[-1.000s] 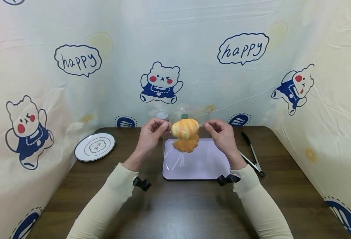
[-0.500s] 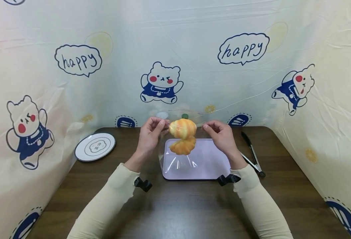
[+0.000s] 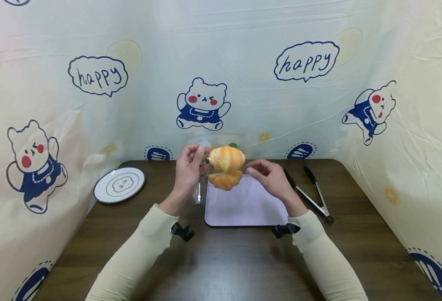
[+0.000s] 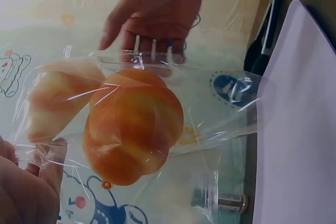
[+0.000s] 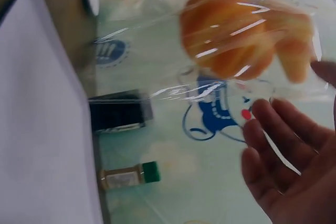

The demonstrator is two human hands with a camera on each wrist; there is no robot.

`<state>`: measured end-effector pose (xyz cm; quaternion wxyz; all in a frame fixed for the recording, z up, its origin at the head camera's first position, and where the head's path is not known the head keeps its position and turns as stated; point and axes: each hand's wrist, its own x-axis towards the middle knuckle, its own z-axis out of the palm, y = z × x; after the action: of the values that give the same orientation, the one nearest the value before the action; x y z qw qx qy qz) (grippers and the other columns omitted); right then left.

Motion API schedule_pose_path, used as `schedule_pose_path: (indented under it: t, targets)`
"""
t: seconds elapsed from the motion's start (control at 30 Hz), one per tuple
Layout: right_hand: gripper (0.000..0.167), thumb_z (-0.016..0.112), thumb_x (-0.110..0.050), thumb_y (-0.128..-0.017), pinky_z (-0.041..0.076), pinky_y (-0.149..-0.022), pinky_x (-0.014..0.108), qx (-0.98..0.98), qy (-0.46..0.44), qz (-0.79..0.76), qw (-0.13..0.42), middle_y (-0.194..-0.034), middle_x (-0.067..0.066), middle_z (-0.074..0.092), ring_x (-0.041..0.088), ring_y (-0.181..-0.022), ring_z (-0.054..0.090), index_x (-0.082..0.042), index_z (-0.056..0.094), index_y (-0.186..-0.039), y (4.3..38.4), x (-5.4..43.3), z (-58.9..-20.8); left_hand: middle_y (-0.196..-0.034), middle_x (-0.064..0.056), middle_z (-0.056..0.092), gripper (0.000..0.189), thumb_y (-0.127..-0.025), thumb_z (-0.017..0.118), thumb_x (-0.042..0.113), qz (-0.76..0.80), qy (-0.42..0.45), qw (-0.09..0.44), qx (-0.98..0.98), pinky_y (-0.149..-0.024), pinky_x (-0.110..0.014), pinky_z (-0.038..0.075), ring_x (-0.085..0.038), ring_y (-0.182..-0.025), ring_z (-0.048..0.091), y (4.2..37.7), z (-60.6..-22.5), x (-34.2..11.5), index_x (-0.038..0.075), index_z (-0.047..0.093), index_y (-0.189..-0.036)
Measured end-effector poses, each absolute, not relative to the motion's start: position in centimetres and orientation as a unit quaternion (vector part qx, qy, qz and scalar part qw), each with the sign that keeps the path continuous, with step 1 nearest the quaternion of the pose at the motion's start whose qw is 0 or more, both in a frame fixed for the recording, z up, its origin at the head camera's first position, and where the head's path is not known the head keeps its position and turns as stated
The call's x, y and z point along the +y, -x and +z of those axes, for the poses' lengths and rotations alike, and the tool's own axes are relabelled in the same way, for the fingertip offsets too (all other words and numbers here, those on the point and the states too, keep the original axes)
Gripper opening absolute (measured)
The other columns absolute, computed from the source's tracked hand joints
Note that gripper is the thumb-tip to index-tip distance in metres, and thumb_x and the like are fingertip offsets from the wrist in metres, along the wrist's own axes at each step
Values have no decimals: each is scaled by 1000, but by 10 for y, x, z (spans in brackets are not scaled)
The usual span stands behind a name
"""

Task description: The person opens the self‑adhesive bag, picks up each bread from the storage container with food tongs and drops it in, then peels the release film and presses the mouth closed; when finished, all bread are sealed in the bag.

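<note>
A clear plastic bag (image 4: pixel 199 129) with two bread rolls inside is held up over the far part of the lilac tray (image 3: pixel 245 209). One roll (image 3: pixel 226 158) is striped yellow and orange; the other (image 3: pixel 225 180) is browner and lobed, hanging below it. My left hand (image 3: pixel 188 169) pinches the bag at its left side, beside the rolls. To the right of the bag is my right hand (image 3: pixel 273 182), its fingers loosely bent and thumb apart. In the right wrist view, its fingers (image 5: pixel 283 135) are spread close to the bag, gripping nothing I can see.
A white plate (image 3: pixel 119 185) with a dark rim lies at the left. Black-tipped tongs (image 3: pixel 318 196) lie right of the tray. Behind the bag stand a green-capped bottle (image 5: pixel 126 177) and a dark box-like object (image 5: pixel 118 111). A patterned cloth (image 3: pixel 243 50) encloses the table.
The bag and rolls have shifted slightly left and up with the left hand. My right hand has let go of the bag's right side and dropped a little lower and to the left.
</note>
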<state>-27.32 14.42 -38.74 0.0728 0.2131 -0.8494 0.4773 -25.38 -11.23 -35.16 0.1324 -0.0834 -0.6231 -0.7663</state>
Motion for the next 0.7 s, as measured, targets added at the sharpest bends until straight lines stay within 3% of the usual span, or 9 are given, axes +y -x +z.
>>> schedule_pose_path:
  t: [0.1,0.27,0.5,0.7]
  targets:
    - [32,70,-41,-91,54,-77,33,-875,-257,410,2,-101,-2,72,16,-91,63,-16,72,-111,274,144,-398,-118,-7,71,15,-102,57,28,-786,80,146,-595,-81,-32,61,-14,-100,70,255,-350,-113,15,53,-107]
    - [16,72,-28,-92,53,-72,29,-886,-302,336,-101,-86,-4,72,14,-79,59,-13,75,-98,278,143,-413,-108,0,71,9,-102,56,24,-804,79,167,-565,-80,-31,61,-13,-97,69,256,-350,-115,16,53,-105]
    - [7,72,-21,-92,49,-67,26,-897,-294,320,-77,-78,-8,69,10,-72,57,-17,73,-87,281,152,-417,-100,1,72,11,-98,64,23,-768,77,211,-599,-87,-28,60,-14,-96,69,259,-353,-123,13,60,-102]
    - [7,72,-21,-91,48,-66,26,-904,-282,313,-76,-77,-6,68,10,-71,56,-18,72,-85,282,158,-417,-98,-5,71,19,-95,67,12,-785,94,198,-579,-82,-30,61,-15,-90,70,258,-354,-121,2,65,-111]
